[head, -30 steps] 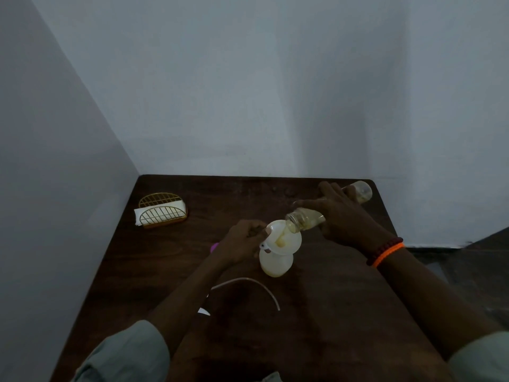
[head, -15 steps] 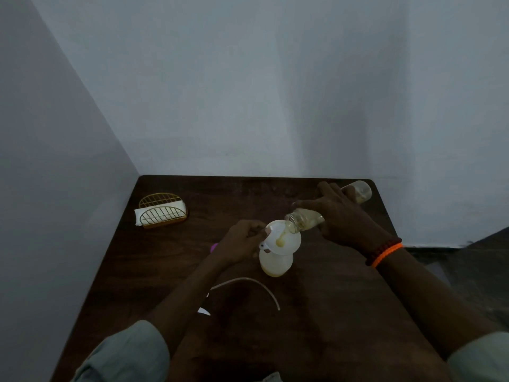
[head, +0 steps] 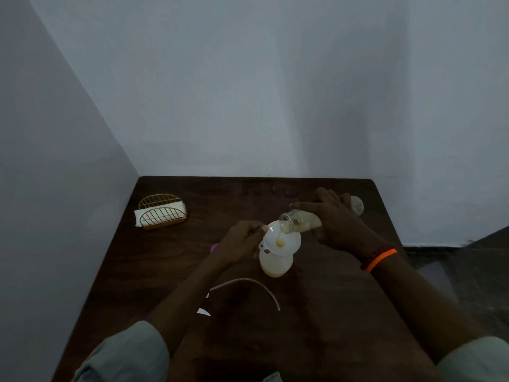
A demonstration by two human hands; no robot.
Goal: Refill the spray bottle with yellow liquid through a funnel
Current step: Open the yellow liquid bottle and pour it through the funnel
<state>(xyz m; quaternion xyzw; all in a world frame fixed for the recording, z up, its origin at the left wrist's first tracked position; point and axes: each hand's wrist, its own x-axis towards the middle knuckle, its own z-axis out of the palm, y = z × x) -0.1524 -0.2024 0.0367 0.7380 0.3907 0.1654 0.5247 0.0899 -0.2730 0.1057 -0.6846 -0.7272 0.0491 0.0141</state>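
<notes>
A translucent spray bottle [head: 275, 264], without its spray head and partly filled with yellow liquid, stands near the table's middle. A white funnel [head: 281, 238] sits in its neck. My left hand [head: 239, 244] grips the funnel's left rim. My right hand [head: 338, 221] holds a clear bottle [head: 298, 222] tipped almost flat, its mouth over the funnel. A thin yellow stream runs from it into the funnel. The clear bottle's base [head: 356, 205] shows past my fingers.
A dark wooden table [head: 316, 312] stands in a corner of pale walls. A gold wire napkin holder [head: 161, 212] sits far left. A curved white dip tube [head: 248, 285] lies in front of the spray bottle. Something pink [head: 214, 247] peeks out beside my left hand.
The clear bottle has tipped slightly further and holds less liquid. The level in the spray bottle has risen a little. Both hands stay in place.
</notes>
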